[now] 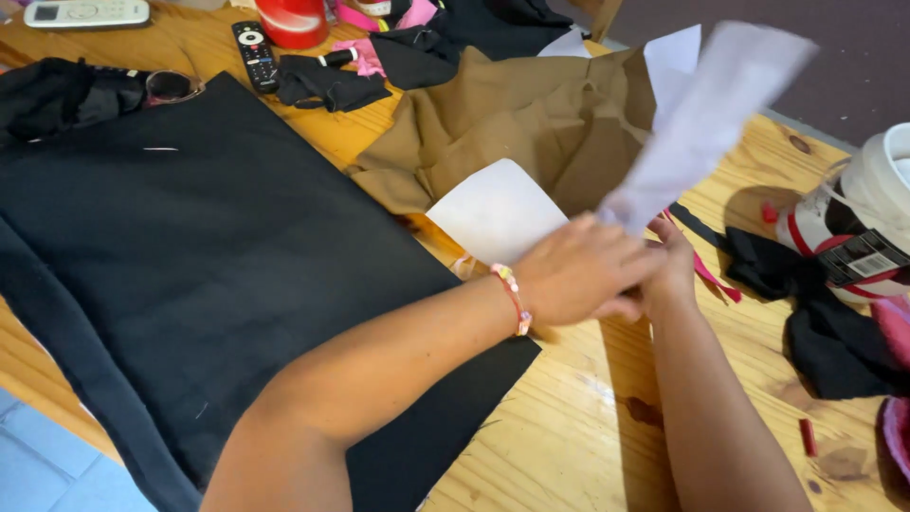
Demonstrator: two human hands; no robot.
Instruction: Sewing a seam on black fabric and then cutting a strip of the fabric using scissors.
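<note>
- Wooden table (569, 455), pale pine planks, covered in sewing clutter; a grey floor shows beyond its far edge.
- Both hands meet at mid-table: the left hand (578, 270) lies over the right hand (668, 275), fingers closed together on the lower end of a white paper piece (706, 118), which rises blurred toward the upper right.
- Judged from this, the paper, seemingly a pattern piece, is being lifted or turned over; setting it down flat would call for a free patch of cloth and a steady grip at its lower end.
- A beaded bracelet (512, 296) sits on the left wrist.
- Just left of the hands lies a second white paper sheet (493, 210), partly on tan fabric (512, 114).
- A large black fabric panel (190, 265) spreads over the table's left half.
- At the right edge stands a white plastic tub (877, 190) with a red band and a black label with small white print, black cloth scraps (834, 332) heaped against it.
- Far side: a black remote control (254, 52), a red round container (294, 21), a white handset (87, 12).
</note>
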